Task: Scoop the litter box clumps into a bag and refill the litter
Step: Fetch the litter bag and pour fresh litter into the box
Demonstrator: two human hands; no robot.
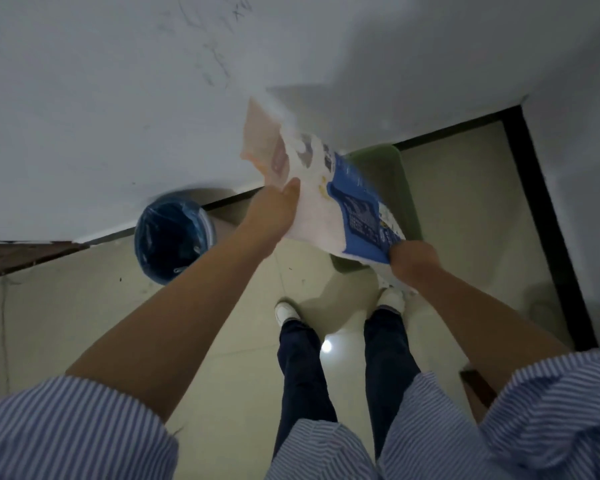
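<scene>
Both my arms reach forward and down, bare from the rolled striped sleeves to the wrists. My left hand (279, 206) is stretched out furthest, knuckles up, its fingers closed on the litter bag (329, 199) along its left edge. My right hand (413, 259) sits lower and nearer to me, curled shut on the bag's bottom corner. The two hands are well apart. My legs stand straight below, feet slightly apart on the floor.

Both hands, left (278, 206) and right (413, 259), hold the litter bag (329, 202) above the green litter box (400, 188).
</scene>
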